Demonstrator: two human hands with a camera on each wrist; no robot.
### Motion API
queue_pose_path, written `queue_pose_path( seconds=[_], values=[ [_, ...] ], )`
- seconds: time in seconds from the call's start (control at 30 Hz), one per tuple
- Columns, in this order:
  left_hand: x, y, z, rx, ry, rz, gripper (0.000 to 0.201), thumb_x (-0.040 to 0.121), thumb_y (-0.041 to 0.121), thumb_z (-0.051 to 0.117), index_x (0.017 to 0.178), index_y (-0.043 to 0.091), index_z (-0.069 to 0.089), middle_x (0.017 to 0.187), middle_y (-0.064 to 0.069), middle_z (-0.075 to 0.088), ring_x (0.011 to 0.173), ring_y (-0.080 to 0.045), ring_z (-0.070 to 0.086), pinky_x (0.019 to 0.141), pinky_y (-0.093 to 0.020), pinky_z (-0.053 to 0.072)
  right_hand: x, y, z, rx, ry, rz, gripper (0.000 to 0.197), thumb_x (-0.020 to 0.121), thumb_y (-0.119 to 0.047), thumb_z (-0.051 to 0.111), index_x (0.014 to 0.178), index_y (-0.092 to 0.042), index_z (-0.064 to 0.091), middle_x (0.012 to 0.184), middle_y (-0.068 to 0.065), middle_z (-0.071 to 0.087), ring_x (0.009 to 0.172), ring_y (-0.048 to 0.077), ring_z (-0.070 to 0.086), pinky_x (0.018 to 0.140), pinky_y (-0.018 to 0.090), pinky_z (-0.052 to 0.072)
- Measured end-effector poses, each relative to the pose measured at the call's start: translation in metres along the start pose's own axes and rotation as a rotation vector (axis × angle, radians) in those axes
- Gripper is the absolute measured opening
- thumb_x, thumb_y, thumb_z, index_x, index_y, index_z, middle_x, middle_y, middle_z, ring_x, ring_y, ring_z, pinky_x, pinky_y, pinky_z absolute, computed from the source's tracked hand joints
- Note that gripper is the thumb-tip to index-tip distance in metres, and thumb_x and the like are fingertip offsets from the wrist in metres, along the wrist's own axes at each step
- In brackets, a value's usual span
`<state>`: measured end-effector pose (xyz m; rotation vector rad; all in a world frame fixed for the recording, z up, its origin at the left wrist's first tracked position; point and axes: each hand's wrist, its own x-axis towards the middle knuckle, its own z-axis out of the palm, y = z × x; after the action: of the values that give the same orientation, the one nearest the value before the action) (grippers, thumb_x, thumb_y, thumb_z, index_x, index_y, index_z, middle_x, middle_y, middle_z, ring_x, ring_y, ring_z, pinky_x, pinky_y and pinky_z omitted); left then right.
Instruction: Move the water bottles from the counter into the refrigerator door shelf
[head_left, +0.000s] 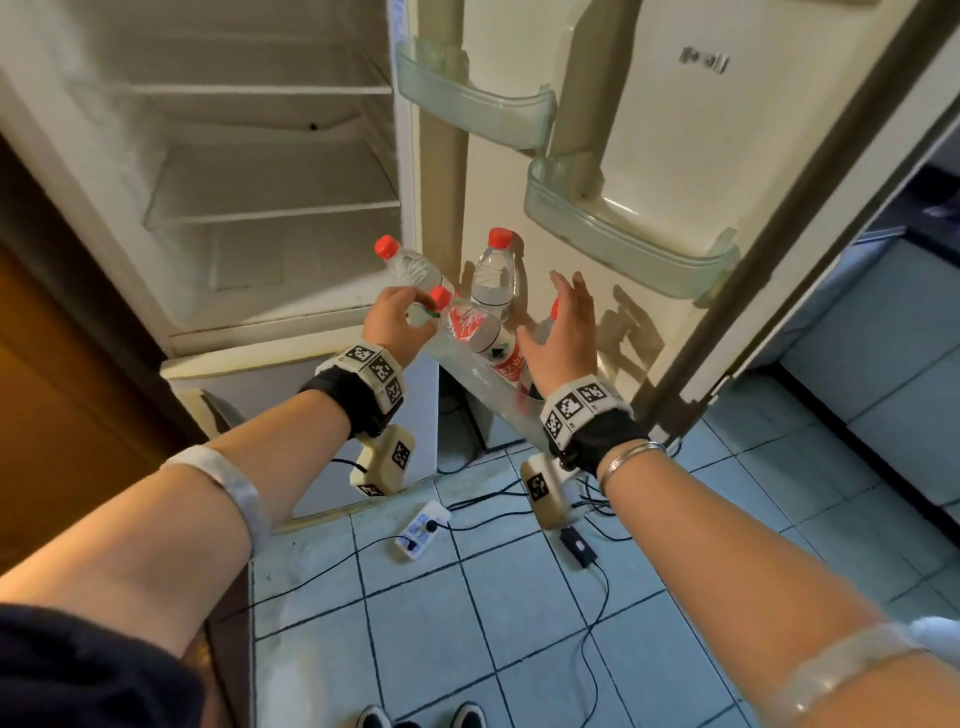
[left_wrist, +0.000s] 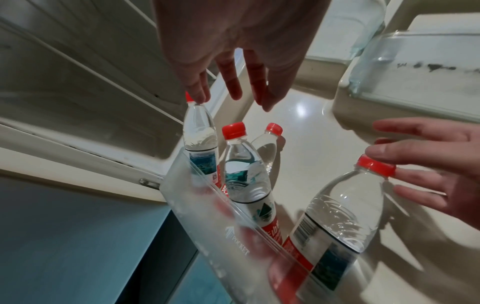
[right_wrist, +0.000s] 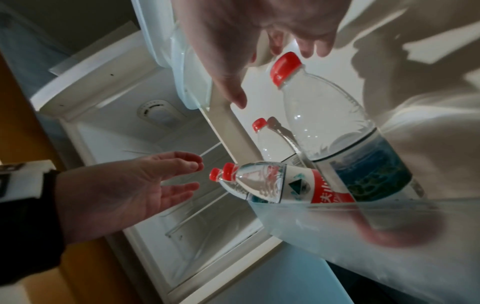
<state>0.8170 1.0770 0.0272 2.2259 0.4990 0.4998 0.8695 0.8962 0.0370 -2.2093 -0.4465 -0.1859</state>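
Note:
Four clear water bottles with red caps stand in the frosted bottom door shelf (head_left: 483, 387) (left_wrist: 221, 226) (right_wrist: 337, 222). The leftmost bottle (head_left: 410, 267) (left_wrist: 200, 135) leans left, and a back bottle (head_left: 493, 278) stands upright. A front bottle (head_left: 480, 335) (left_wrist: 245, 176) (right_wrist: 270, 181) tilts. The rightmost bottle (left_wrist: 342, 211) (right_wrist: 335, 119) is mostly hidden behind my right hand in the head view. My left hand (head_left: 410, 306) (left_wrist: 228, 96) (right_wrist: 182, 176) hovers open by the leftmost bottle's cap and holds nothing. My right hand (head_left: 569, 291) (right_wrist: 293, 51) is spread open beside the rightmost bottle's cap.
Two empty clear door shelves (head_left: 623, 239) hang higher on the open door. The fridge cavity (head_left: 270, 176) to the left has bare shelves. A power strip (head_left: 423, 527) and cables lie on the blue tiled floor, with blue cabinets (head_left: 883, 338) at right.

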Motion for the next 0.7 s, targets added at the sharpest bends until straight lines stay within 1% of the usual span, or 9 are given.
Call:
queue_pose_path(
  seconds=[0.07, 0.13, 0.23, 0.3, 0.43, 0.5, 0.57, 0.63, 0.7],
  values=[
    [-0.014, -0.001, -0.010, 0.020, 0.006, 0.000, 0.023, 0.083, 0.010, 0.064, 0.105, 0.007, 0.064, 0.125, -0.013, 0.055, 0.117, -0.025, 0.051, 0.092, -0.019, 0.030, -0.006, -0.008, 0.003, -0.041, -0.031, -0.036, 0.067, 0.086, -0.014, 0.063, 0.143, -0.021, 0.028, 0.157, 0.009, 0.015, 0.146, 0.031, 0.009, 0.119, 0.048, 0.015],
    [-0.028, -0.006, -0.024, 0.038, 0.023, -0.003, 0.026, 0.084, 0.013, 0.063, 0.109, 0.008, 0.063, 0.126, -0.012, 0.055, 0.117, -0.025, 0.052, 0.092, -0.021, 0.033, -0.016, -0.019, 0.008, -0.069, -0.056, -0.110, 0.065, 0.086, -0.014, 0.061, 0.143, -0.020, 0.030, 0.156, 0.009, 0.021, 0.145, 0.031, 0.012, 0.119, 0.046, 0.014],
    [-0.051, -0.016, -0.051, 0.068, 0.064, -0.013, 0.031, 0.085, 0.015, 0.063, 0.115, 0.011, 0.062, 0.129, -0.011, 0.056, 0.120, -0.025, 0.052, 0.096, -0.024, 0.035, -0.029, -0.037, 0.024, -0.029, -0.087, -0.248, 0.058, 0.082, -0.011, 0.065, 0.136, -0.013, 0.041, 0.145, 0.012, 0.040, 0.138, 0.033, 0.029, 0.113, 0.050, 0.027],
    [-0.069, -0.025, -0.071, 0.083, 0.095, -0.041, 0.033, 0.086, 0.015, 0.062, 0.118, 0.013, 0.061, 0.130, -0.009, 0.056, 0.121, -0.024, 0.051, 0.097, -0.023, 0.033, -0.040, -0.050, 0.040, 0.002, -0.145, -0.308, 0.056, 0.080, -0.009, 0.065, 0.133, -0.010, 0.044, 0.138, 0.013, 0.047, 0.132, 0.034, 0.037, 0.109, 0.051, 0.032],
    [-0.113, -0.045, -0.114, 0.085, 0.175, -0.114, 0.031, 0.086, 0.012, 0.060, 0.117, 0.014, 0.063, 0.128, -0.007, 0.059, 0.121, -0.022, 0.052, 0.096, -0.018, 0.033, -0.070, -0.079, 0.074, 0.017, -0.286, -0.367, 0.055, 0.084, -0.012, 0.063, 0.135, -0.007, 0.042, 0.145, 0.017, 0.038, 0.137, 0.034, 0.031, 0.114, 0.044, 0.026],
    [-0.142, -0.058, -0.139, 0.133, 0.200, -0.139, 0.032, 0.087, 0.013, 0.060, 0.119, 0.014, 0.061, 0.129, -0.007, 0.058, 0.121, -0.022, 0.052, 0.100, -0.021, 0.032, -0.091, -0.100, 0.093, 0.038, -0.366, -0.395, 0.057, 0.086, -0.014, 0.060, 0.137, -0.008, 0.039, 0.148, 0.015, 0.035, 0.140, 0.034, 0.027, 0.115, 0.045, 0.024],
    [-0.169, -0.070, -0.159, 0.144, 0.249, -0.195, 0.033, 0.088, 0.014, 0.059, 0.121, 0.017, 0.059, 0.131, -0.006, 0.057, 0.124, -0.021, 0.050, 0.104, -0.027, 0.035, -0.113, -0.120, 0.110, 0.074, -0.434, -0.427, 0.059, 0.087, -0.014, 0.059, 0.140, -0.008, 0.034, 0.148, 0.013, 0.035, 0.140, 0.034, 0.028, 0.114, 0.047, 0.025],
    [-0.198, -0.079, -0.176, 0.165, 0.301, -0.258, 0.034, 0.089, 0.016, 0.057, 0.123, 0.020, 0.058, 0.133, -0.004, 0.055, 0.125, -0.021, 0.049, 0.103, -0.030, 0.039, -0.135, -0.138, 0.122, 0.098, -0.505, -0.469, 0.059, 0.088, -0.015, 0.058, 0.140, -0.008, 0.033, 0.147, 0.013, 0.036, 0.138, 0.033, 0.031, 0.114, 0.046, 0.026],
    [-0.225, -0.086, -0.191, 0.205, 0.344, -0.296, 0.032, 0.090, 0.017, 0.056, 0.123, 0.020, 0.058, 0.133, -0.004, 0.055, 0.124, -0.020, 0.049, 0.101, -0.028, 0.040, -0.156, -0.157, 0.131, 0.105, -0.571, -0.514, 0.058, 0.088, -0.017, 0.058, 0.140, -0.010, 0.033, 0.147, 0.014, 0.037, 0.137, 0.033, 0.033, 0.114, 0.045, 0.027]
  ],
)
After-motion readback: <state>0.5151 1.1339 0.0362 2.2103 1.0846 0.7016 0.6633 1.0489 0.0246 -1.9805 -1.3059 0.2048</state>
